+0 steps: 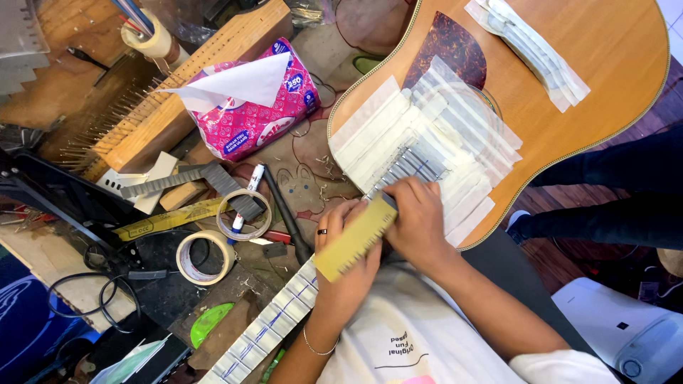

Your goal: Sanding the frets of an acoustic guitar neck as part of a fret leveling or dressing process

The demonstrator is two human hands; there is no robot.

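Note:
An acoustic guitar [569,114] lies face up, its body at the upper right and its neck [274,323] running to the lower left. White masking tape strips [398,135] cover the top around the fretboard end, and tape also sits between the frets on the neck. My left hand [341,267], with a ring and a bracelet, grips a yellow rectangular block [353,240] laid across the neck near the body joint. My right hand [421,222] closes over the block's upper end, beside the bare metal frets [416,165].
A pink tissue pack [249,107] lies at the upper left. Beside it is a wooden block with rows of metal pins [142,121]. Two tape rolls [205,257], a marker [247,195] and a notched metal ruler [167,181] lie left of the neck. Dark-trousered legs [619,192] are at the right.

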